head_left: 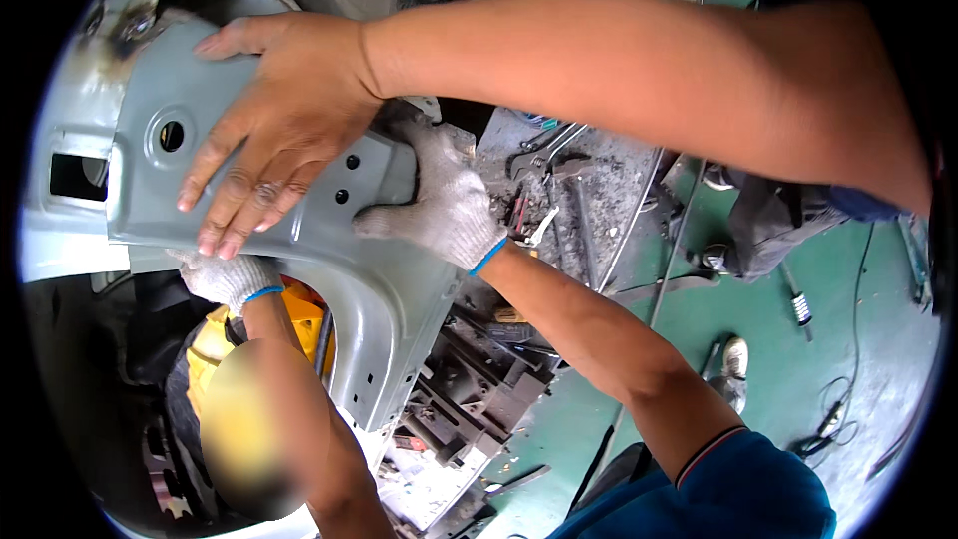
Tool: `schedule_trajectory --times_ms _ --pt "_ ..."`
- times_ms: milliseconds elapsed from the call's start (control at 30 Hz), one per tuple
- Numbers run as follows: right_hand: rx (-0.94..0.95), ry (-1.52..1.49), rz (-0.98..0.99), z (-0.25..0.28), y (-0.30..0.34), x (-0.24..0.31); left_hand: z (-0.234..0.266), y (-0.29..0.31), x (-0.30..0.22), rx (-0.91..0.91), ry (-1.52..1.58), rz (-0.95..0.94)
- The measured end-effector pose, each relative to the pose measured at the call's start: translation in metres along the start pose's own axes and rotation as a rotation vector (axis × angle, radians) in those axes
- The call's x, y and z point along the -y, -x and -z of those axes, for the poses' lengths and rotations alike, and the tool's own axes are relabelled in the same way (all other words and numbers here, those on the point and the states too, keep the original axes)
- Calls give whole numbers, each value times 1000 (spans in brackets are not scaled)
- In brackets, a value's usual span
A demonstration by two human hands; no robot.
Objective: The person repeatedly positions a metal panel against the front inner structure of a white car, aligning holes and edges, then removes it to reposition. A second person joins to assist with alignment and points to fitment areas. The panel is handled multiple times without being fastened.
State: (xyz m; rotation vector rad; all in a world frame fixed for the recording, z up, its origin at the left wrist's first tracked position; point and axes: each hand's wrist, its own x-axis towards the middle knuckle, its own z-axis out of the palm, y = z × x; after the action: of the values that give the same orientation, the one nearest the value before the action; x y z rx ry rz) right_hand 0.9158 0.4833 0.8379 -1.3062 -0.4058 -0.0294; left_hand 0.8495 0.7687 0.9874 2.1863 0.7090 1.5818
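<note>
A pale grey-green car body panel [324, 230] with round holes spans the left half. My left hand [232, 279], in a white knitted glove with a blue cuff, grips its lower edge; some fingertips are hidden there. My right hand [444, 190], gloved alike, is closed round the panel's right edge, thumb on top and the fingers partly hidden beyond it. Another person's bare hand [284, 120] lies flat on the panel between my hands. That person's bare arm [599, 65] reaches in from the right above my right forearm.
A worktop [624, 155] behind my right hand carries an adjustable wrench [539, 160] and loose tools. Metal parts [489, 399] lie below the panel. Yellow material [210, 344] shows beneath my left wrist. A person's legs [783, 230] and a cable [848, 389] are on the green floor.
</note>
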Motion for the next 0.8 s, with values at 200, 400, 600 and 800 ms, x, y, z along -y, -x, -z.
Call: schedule_trajectory --times_ms 200,400,600,800 --pt "-37 -29 -50 4 3 -1 -6 19 -44 -13 -124 -180" --pt "-27 -24 -55 2 5 -9 -10 16 -47 8 -11 -183" --pt "-66 -37 -5 -2 4 -14 -9 12 -41 16 -5 -193" --pt "-96 -47 47 -3 5 -13 -12 12 -36 34 -24 -194"
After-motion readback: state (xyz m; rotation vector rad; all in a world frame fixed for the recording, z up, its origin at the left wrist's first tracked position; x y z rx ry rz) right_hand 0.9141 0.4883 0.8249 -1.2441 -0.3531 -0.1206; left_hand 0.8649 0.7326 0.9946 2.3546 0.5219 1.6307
